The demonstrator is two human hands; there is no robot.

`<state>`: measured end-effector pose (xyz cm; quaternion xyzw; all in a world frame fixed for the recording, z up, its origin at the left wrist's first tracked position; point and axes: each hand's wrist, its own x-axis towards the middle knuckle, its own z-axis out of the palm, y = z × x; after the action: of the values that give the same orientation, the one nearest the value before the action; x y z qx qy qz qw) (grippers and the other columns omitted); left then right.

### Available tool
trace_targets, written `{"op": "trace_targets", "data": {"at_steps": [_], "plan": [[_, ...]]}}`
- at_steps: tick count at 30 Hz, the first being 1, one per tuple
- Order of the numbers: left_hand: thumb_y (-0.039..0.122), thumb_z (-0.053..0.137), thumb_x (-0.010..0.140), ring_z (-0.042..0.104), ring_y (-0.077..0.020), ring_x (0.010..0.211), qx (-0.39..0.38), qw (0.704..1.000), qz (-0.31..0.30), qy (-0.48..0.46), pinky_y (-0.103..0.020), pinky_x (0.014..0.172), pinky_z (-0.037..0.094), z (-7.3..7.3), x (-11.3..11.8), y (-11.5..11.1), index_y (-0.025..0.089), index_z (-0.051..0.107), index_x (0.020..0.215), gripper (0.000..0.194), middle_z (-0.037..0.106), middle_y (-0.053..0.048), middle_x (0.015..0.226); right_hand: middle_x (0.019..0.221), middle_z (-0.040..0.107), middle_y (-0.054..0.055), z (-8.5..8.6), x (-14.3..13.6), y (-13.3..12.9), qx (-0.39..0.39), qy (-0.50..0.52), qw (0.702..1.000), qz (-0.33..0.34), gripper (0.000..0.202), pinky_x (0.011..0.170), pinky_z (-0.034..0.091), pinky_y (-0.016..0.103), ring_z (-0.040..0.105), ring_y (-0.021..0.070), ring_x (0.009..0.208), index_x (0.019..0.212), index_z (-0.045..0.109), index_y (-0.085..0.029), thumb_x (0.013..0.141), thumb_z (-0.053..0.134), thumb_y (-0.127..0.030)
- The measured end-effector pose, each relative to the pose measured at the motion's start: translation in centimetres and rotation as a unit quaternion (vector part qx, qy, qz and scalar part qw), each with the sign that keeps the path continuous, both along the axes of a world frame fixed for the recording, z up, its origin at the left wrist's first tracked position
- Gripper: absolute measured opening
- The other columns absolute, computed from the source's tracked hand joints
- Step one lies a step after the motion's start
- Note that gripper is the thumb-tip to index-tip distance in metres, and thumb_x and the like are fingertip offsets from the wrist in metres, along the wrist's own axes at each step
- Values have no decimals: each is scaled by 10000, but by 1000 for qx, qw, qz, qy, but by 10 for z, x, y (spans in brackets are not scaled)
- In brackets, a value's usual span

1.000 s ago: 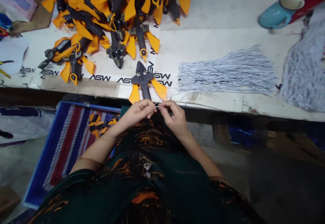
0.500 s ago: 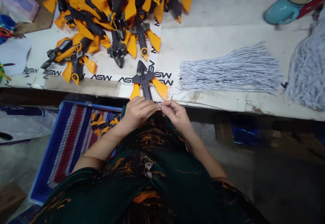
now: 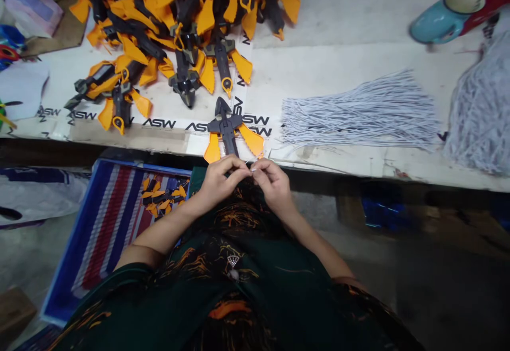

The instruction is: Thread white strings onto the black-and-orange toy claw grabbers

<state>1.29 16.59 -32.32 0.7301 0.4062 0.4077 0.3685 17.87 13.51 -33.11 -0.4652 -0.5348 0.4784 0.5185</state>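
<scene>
Pinched at the front edge of the table, my left hand (image 3: 223, 180) and my right hand (image 3: 273, 182) meet fingertip to fingertip on a thin white string (image 3: 252, 170). Just beyond them lies a black and orange plastic toy (image 3: 227, 130), shaped like a winged creature, with its pointed head away from me. Its near end is hidden behind my left hand. How the string joins the toy is too small to make out.
A heap of similar toys (image 3: 179, 16) covers the back left. To the right lie a bundle of white strings (image 3: 358, 112), a bigger bundle (image 3: 480, 106) and a blue mug (image 3: 442, 19). Below left, a blue-rimmed crate (image 3: 71, 255) holds several toys on striped cloth.
The loop of string between my fingers has become smaller, and my left fingers have shifted into a pinch with the thumb showing. The toy stays where it was.
</scene>
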Motion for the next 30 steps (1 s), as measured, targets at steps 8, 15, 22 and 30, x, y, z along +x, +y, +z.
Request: {"op": "trace_targets", "data": {"at_steps": [8, 15, 22, 30], "plan": [[428, 661, 915, 567, -100, 616, -39, 998, -53, 6, -218, 595, 442, 6, -12, 13, 163, 646, 765, 304, 653, -6, 696, 757, 677, 20, 12, 12, 9, -33, -79, 993, 77, 169, 643, 486, 283, 582, 136, 659, 823, 679, -199, 888, 649, -352], [317, 667, 933, 619, -100, 642, 132, 991, -15, 9, -212, 602, 462, 2, -10, 11, 171, 676, 811, 190, 701, -12, 728, 651, 570, -28, 7, 5, 9, -173, 27, 981, 78, 302, 532, 389, 235, 446, 84, 536, 752, 603, -194, 792, 697, -477], [219, 603, 918, 626, -127, 632, 147, 980, 63, 117, -276, 677, 479, 0, -2, -8, 161, 696, 839, 136, 734, -39, 748, 704, 579, -15, 5, -7, 2, -3, -154, 987, -35, 112, 627, 437, 262, 485, 111, 601, 756, 576, -220, 853, 601, -270], [182, 588, 881, 555, -83, 549, -21, 997, 41, 62, -189, 537, 428, 5, -7, -10, 162, 659, 766, 137, 664, 24, 650, 774, 617, 11, 1, 1, 8, 87, -107, 988, 70, 126, 653, 458, 284, 553, 132, 679, 787, 591, -222, 890, 609, -293]]}}
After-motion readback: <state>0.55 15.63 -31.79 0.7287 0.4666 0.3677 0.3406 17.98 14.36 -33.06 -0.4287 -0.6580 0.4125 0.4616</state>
